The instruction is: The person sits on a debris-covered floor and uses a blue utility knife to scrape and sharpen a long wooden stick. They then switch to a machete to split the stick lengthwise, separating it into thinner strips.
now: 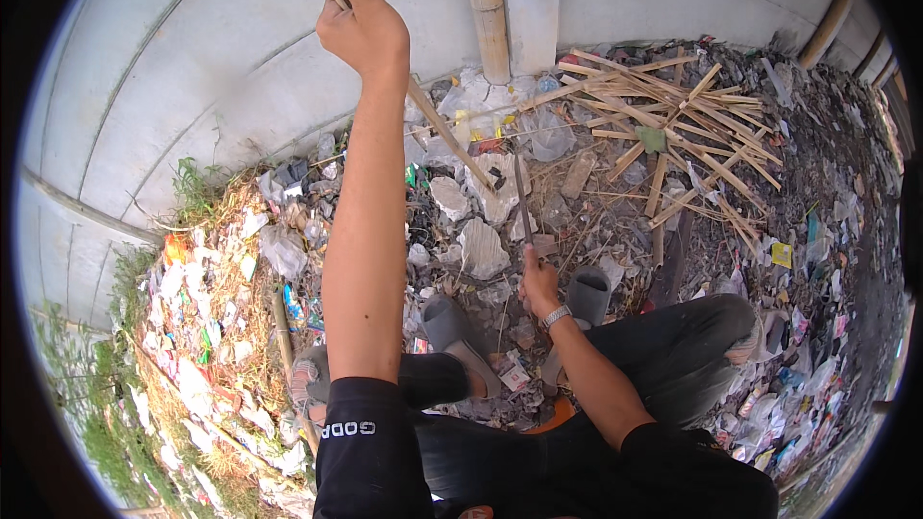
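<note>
My left hand [365, 27], raised high in front of the wall, is closed round a long bamboo strip [447, 130]. The strip slants down behind my left forearm, and its lower end meets the rubble in front of me. Lower and to the right, my right hand [539, 283] grips a long-bladed knife [523, 194] with its blade pointing up and away from me. The blade is just right of the strip's lower end, apart from it. Beyond the knife, to the right, lies a loose pile of split bamboo strips [687, 125] with a green leaf [651, 139] on it.
A pale panel wall [260, 48] with a bamboo pole [484, 10] against it stands ahead. Broken white chunks [483, 248] and plastic litter cover the ground. My grey slippers [450, 327] are near the knife. Green plants [77, 394] grow at far left.
</note>
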### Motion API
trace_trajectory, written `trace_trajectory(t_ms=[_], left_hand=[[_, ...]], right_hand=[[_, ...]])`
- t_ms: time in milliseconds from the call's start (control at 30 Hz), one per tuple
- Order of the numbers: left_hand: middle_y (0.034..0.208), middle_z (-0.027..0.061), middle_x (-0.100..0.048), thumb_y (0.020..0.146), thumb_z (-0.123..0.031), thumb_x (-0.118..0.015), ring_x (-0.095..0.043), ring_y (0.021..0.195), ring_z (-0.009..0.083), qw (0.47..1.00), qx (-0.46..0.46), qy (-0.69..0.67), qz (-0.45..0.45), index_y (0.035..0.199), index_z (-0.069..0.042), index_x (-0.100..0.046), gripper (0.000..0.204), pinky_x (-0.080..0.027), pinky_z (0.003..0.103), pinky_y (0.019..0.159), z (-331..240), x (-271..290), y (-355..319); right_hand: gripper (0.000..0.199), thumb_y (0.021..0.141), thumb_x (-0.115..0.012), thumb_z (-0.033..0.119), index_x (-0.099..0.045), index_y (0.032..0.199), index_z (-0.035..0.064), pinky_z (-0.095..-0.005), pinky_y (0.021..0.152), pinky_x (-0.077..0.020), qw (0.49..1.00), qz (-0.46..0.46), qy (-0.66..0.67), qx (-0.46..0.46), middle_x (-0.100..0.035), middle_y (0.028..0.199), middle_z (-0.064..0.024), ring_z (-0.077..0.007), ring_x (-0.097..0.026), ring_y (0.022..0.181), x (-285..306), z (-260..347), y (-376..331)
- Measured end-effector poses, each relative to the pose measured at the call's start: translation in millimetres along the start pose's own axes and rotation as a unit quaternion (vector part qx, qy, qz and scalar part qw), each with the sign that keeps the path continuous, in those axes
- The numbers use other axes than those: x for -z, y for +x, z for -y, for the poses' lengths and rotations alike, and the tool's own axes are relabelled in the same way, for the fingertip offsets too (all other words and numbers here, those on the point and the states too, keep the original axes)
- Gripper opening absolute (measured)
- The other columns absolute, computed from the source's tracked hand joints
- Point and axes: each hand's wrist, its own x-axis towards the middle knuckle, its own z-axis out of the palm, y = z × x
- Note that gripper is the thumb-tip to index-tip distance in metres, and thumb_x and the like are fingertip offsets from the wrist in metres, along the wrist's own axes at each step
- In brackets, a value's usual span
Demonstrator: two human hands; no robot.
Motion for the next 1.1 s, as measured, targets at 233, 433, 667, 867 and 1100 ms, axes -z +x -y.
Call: trace_trajectory(t_ms=[233, 433, 667, 867, 1100], left_hand=[[0.055, 0.0009, -0.047, 0.106, -0.053, -0.052, -0.043, 0.053, 0.0116, 1.0, 0.02, -0.017, 0.005, 0.059, -0.006, -0.048, 0.067, -0.035, 0.031, 0.051, -1.0, -3.1, 1.2], [0.051, 0.0016, -0.049, 0.106, -0.058, -0.048, -0.046, 0.051, 0.0141, 1.0, 0.018, -0.006, 0.013, 0.058, -0.004, -0.05, 0.072, -0.038, 0.034, 0.051, -2.1, 4.3, 2.9], [0.051, 0.0014, -0.047, 0.107, -0.057, -0.045, -0.044, 0.051, 0.014, 1.0, 0.019, -0.016, -0.011, 0.058, -0.004, -0.048, 0.072, -0.036, 0.034, 0.051, 4.2, 14.5, 8.5], [0.052, 0.0018, -0.047, 0.108, -0.056, -0.045, -0.044, 0.052, 0.0134, 0.999, 0.038, -0.009, -0.02, 0.058, -0.004, -0.047, 0.072, -0.035, 0.034, 0.051, 4.3, 31.3, 10.0], [0.054, 0.0017, -0.046, 0.108, -0.055, -0.044, -0.044, 0.054, 0.0135, 0.999, 0.036, 0.018, -0.029, 0.058, -0.005, -0.047, 0.071, -0.035, 0.033, 0.053, 0.5, 36.4, 1.7]], right_hand=[[0.065, 0.103, -0.054, 0.059, -0.05, 0.065, 0.0062, -0.0367, 0.045, -0.0434, 0.929, -0.06, 0.133, 0.339, -0.05, 0.053, -0.0039, -0.0178, -0.051, 0.043, -16.5, 51.1, -6.2], [0.071, 0.098, -0.058, 0.066, -0.051, 0.063, 0.0044, -0.0366, 0.047, -0.0457, 0.994, 0.06, -0.067, -0.056, -0.053, 0.058, -0.0058, -0.0177, -0.056, 0.048, 18.6, -45.0, 7.7], [0.069, 0.103, -0.052, 0.06, -0.051, 0.061, 0.0043, -0.0386, 0.046, -0.0417, 0.982, -0.092, -0.036, 0.158, -0.054, 0.056, -0.0074, -0.0219, -0.054, 0.044, 4.6, -14.0, 23.6], [0.062, 0.101, -0.056, 0.058, -0.061, 0.076, 0.0023, -0.037, 0.047, -0.045, 0.941, -0.038, 0.109, 0.319, -0.054, 0.057, -0.0049, -0.0186, -0.056, 0.048, -6.7, 13.5, 7.9], [0.068, 0.094, -0.063, 0.068, -0.055, 0.071, 0.0045, -0.0339, 0.047, -0.047, 0.992, 0.073, 0.039, -0.096, -0.054, 0.061, -0.0055, -0.0173, -0.054, 0.048, 12.1, -53.7, 4.1]])
